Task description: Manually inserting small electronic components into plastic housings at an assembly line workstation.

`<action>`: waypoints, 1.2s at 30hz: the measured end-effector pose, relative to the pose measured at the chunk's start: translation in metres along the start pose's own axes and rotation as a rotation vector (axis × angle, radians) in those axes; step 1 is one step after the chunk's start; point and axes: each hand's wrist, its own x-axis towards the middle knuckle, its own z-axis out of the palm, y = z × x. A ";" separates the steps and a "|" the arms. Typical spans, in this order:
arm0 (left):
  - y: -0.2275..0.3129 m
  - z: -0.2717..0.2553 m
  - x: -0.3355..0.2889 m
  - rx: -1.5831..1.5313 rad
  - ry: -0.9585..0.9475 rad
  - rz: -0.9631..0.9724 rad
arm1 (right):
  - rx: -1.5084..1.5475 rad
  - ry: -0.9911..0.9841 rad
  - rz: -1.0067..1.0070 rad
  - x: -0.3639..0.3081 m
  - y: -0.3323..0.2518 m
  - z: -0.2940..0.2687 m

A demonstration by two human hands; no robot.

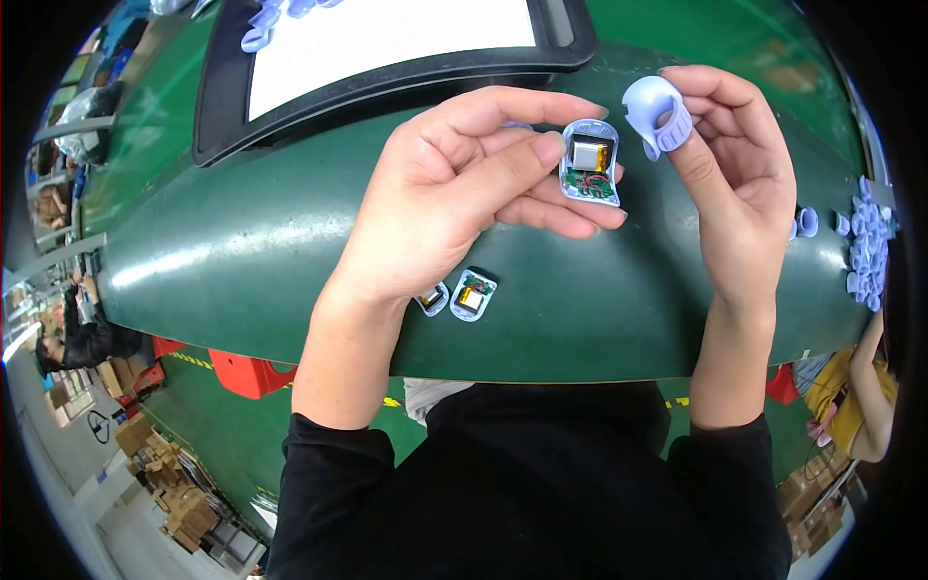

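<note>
Between the thumb and fingers of my left hand (464, 174) is a light-blue half shell with electronics (590, 169). Its open side faces up, showing a silver battery with yellow tape, a green circuit board and thin red wires. My right hand (739, 164) pinches a light-blue plastic shell part (655, 114) with a round opening and a ribbed edge. The two parts are close but apart, both raised over the green table. Below my left wrist lie two similar half shells, one plainly visible (474, 296) and the other (432, 299) partly hidden by my wrist.
A black-rimmed tray (387, 90) with a white surface stands at the back, some light-blue parts (256, 39) at its left. Many more shell parts (868, 246) are heaped at the far right of the green table (242, 242). Another person in yellow (865, 406) sits at right.
</note>
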 end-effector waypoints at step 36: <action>-0.013 0.000 -0.003 -0.169 -0.071 -0.054 | -0.101 -0.095 0.045 -0.005 -0.011 0.013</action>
